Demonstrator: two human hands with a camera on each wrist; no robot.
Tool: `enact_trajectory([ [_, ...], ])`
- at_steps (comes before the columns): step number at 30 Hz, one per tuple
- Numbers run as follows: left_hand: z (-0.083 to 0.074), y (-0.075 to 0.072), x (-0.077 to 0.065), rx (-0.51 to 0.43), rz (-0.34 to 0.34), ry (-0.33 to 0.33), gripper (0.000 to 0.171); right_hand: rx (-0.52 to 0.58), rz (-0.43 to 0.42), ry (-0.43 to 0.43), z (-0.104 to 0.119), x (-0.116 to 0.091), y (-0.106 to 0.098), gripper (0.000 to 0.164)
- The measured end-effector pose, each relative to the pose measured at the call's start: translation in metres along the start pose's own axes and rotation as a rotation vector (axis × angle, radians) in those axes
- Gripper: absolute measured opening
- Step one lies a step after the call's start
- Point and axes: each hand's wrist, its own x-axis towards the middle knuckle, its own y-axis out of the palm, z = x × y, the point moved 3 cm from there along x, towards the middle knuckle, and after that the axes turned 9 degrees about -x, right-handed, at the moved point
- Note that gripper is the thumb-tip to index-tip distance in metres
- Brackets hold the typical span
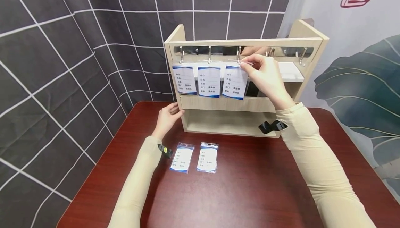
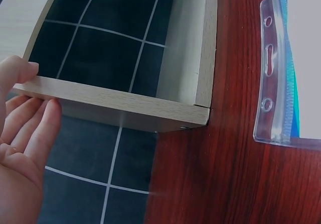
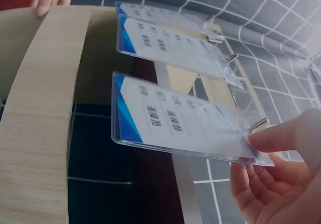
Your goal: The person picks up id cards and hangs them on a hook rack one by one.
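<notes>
As right hand [image 1: 265, 73] closely pinched badge [image 1: 234, 83], hook [image 1: 239, 52] just beside grip | left hand [image 1: 168, 117] gripped rack [image 1: 228, 103] | apparently hanging step | next likely needed seating, release

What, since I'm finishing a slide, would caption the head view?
Right hand pinches a badge at a hook while the left hand holds the wooden rack by its side.

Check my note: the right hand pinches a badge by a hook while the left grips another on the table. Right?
Wrong on the left hand: it grips a wooden side panel, as the left wrist view shows. The right hand pinches a badge by a hook.
</notes>
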Motion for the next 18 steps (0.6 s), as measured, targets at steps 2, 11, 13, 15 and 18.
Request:
enact_trajectory([
  [2, 0.0004, 0.0001, 0.0008, 0.000, 0.000, 0.005, 0.049, 0.005, 0.006, -0.003, 0.0000, -0.0010, -0.0018, 0.023],
  [11, 0.0020, 0.0010, 0.0032, -0.005, 0.003, 0.012, 0.050, -0.001, 0.037, -0.012, 0.0028, -0.0041, -0.0072, 0.023],
  [13, 0.0026, 0.0009, 0.0028, -0.002, 0.003, 0.008, 0.050, 0.003, 0.050, -0.015, 0.0042, -0.0045, -0.0078, 0.023],
  [15, 0.0032, 0.0006, 0.0021, -0.003, 0.000, 0.006, 0.050, 0.005, 0.064, -0.016, 0.0059, -0.0045, -0.0084, 0.024],
  [18, 0.0031, 0.0001, 0.0016, 0.000, -0.008, 0.007, 0.048, 0.002, 0.077, -0.018, 0.0079, -0.0037, -0.0091, 0.024],
])
